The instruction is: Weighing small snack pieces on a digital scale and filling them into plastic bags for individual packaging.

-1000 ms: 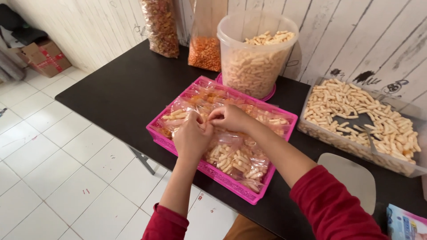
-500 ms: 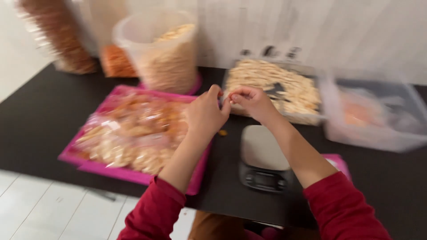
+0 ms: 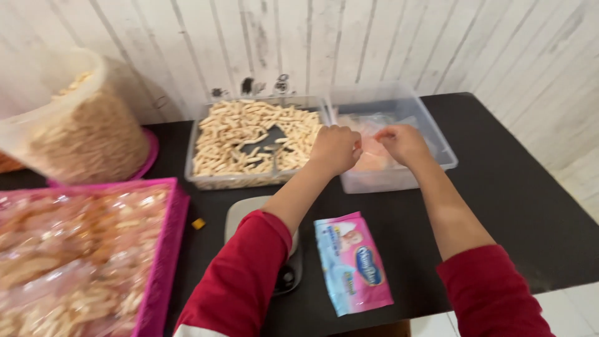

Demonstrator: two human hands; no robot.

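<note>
My left hand [image 3: 334, 150] and my right hand [image 3: 402, 142] are held close together over a clear plastic box [image 3: 440, 150] at the back of the black table [image 3: 511, 206]. Both have their fingers pinched on what looks like a thin clear bag [image 3: 369, 148] stretched between them. More clear bags with a pinkish tint lie in the box under my hands. Just left of the box stands a clear tray [image 3: 237, 181] full of pale snack sticks [image 3: 231, 131]. Both sleeves are red.
A grey kitchen scale [image 3: 240, 215] sits partly under my left forearm. A blue and pink soft packet [image 3: 352, 262] lies beside it. A pink basket [image 3: 167, 249] of filled snack bags is at the left, a big tub [image 3: 87, 134] of sticks behind it. A small orange crumb [image 3: 198, 223] lies on the table.
My view has swung to the right. Both hands have left the pink basket, passed over the scale and now sit above the clear box, still pinched together.
</note>
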